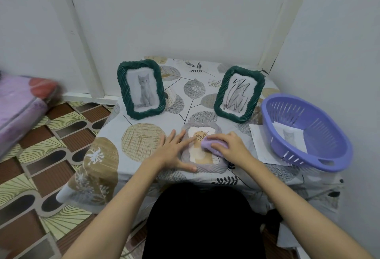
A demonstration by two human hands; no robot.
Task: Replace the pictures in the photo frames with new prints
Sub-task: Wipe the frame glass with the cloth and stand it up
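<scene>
The fingers of the right hand are curled down over a small lilac cloth, grasping it and pressing it onto the glass of a pale grey frame that lies flat at the lower centre of the bench. The left hand rests open on that frame's left edge, fingers spread and flat, thumb along the lower rim. Above, toward the centre left, a dark green frame stands upright with a grey kitten picture; toward the centre right a second green frame stands tilted back, its picture scribbled over in black. At the right edge of the bench sits a purple basket holding a kitten print, with a sheet of paper partly under it. A patterned floor fills the lower left.
</scene>
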